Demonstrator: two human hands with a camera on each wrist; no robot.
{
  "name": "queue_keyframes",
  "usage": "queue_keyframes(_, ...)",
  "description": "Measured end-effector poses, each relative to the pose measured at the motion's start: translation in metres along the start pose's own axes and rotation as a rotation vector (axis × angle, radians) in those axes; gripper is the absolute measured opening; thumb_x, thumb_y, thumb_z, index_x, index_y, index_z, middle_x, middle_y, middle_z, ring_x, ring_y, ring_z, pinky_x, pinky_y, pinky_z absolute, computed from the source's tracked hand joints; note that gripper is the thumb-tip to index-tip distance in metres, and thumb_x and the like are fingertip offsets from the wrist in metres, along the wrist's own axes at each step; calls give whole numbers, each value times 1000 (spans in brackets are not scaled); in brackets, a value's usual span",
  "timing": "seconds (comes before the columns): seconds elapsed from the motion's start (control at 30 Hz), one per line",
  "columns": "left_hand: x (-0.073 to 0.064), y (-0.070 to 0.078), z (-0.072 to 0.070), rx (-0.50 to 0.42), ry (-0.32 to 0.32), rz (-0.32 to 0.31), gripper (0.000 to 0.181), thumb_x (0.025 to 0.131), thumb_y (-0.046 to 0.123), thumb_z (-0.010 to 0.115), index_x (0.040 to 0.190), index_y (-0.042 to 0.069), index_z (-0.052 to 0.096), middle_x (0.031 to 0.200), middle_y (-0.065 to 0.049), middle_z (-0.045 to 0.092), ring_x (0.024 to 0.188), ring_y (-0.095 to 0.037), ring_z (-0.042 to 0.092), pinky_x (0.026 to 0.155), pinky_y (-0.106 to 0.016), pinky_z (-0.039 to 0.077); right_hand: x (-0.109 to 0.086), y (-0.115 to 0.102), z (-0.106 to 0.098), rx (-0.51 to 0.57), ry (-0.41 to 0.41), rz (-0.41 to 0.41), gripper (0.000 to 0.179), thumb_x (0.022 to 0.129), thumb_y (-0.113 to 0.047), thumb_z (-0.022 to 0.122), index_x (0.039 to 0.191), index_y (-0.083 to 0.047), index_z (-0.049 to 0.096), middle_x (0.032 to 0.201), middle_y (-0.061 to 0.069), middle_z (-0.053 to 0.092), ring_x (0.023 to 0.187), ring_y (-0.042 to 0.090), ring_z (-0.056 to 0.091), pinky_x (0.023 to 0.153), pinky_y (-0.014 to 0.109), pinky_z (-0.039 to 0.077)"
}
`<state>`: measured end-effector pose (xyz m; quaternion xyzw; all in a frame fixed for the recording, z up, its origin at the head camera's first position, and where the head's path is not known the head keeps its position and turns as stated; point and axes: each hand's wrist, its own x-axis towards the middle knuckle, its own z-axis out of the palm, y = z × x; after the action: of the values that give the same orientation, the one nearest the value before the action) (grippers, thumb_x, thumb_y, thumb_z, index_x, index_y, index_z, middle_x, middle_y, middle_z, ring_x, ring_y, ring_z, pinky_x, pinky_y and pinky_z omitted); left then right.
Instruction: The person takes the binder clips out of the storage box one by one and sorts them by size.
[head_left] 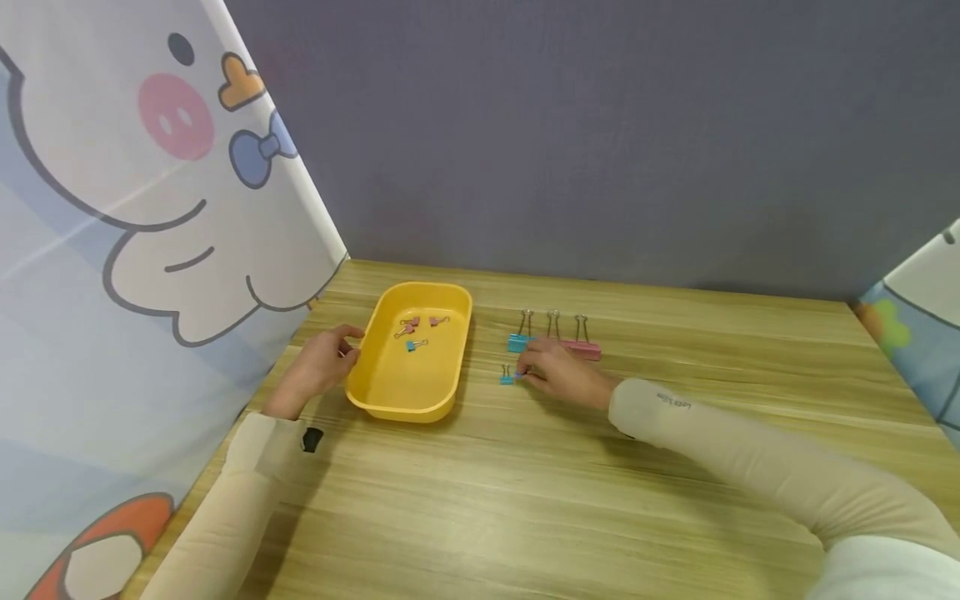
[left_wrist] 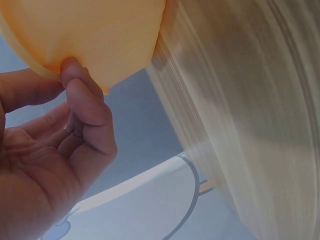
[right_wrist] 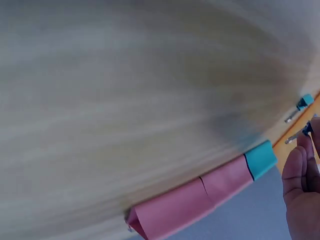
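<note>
My left hand (head_left: pixel 324 363) pinches the left rim of a yellow tray (head_left: pixel 359 406); the left wrist view has the thumb and curled fingers at the tray's edge. Lying inside are several small binder clips, pink ones and a blue one (head_left: pixel 411 345). Low over the table, my right hand (head_left: pixel 558 372) pinches a small dark blue binder clip (right_wrist: pixel 307 129) by its fingertips. Just left of it a small teal binder clip (head_left: pixel 506 380) sits on the wood. Behind the hand stand a large teal binder clip (head_left: pixel 519 343) and large pink binder clips (head_left: pixel 587 351) in a row, partly hidden.
The wooden table (head_left: pixel 465 517) runs up to a grey partition (head_left: pixel 585 150) at the back. A cartoon-printed sheet (head_left: pixel 172 242) hangs along the left side, and another printed panel (head_left: pixel 930 333) is at the right.
</note>
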<state>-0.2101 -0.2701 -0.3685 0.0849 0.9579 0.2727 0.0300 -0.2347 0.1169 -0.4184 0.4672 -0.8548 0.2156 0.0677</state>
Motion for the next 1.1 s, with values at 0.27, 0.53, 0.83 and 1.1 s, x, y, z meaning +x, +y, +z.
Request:
queue_keyframes(0.27, 1, 2, 2, 1, -8, -17, 34, 94, 4, 53, 126, -6, 51, 88, -17, 62, 67, -22, 57, 59, -32, 47, -4, 3, 9, 49, -53, 11, 11, 83, 2, 69, 81, -8, 66, 83, -1, 62, 79, 12, 53, 70, 28, 47)
queue_keyframes(0.53, 0, 1, 2, 6, 4, -23, 33, 94, 5, 53, 125, -6, 52, 87, -16, 62, 66, -21, 57, 58, -32, 47, 1, 1, 10, 64, -91, 27, 8, 85, -3, 70, 84, -11, 67, 85, -3, 62, 80, 10, 51, 71, 28, 45)
queue_keyframes(0.83, -1, 0, 0, 4, -6, -35, 33, 94, 4, 52, 126, -5, 51, 89, -17, 62, 67, -21, 57, 58, -32, 47, 6, 0, 6, 53, -51, 19, 6, 84, -9, 72, 81, -11, 67, 82, -5, 59, 76, 11, 49, 67, 26, 44)
queue_keyframes(1.1, -1, 1, 0, 5, -9, -36, 34, 94, 5, 52, 127, -5, 51, 89, -17, 62, 68, -22, 57, 59, -32, 47, 25, -3, -10, 0, 13, 18, 5, 85, -9, 69, 82, -12, 67, 83, -4, 55, 76, 15, 52, 65, 24, 45)
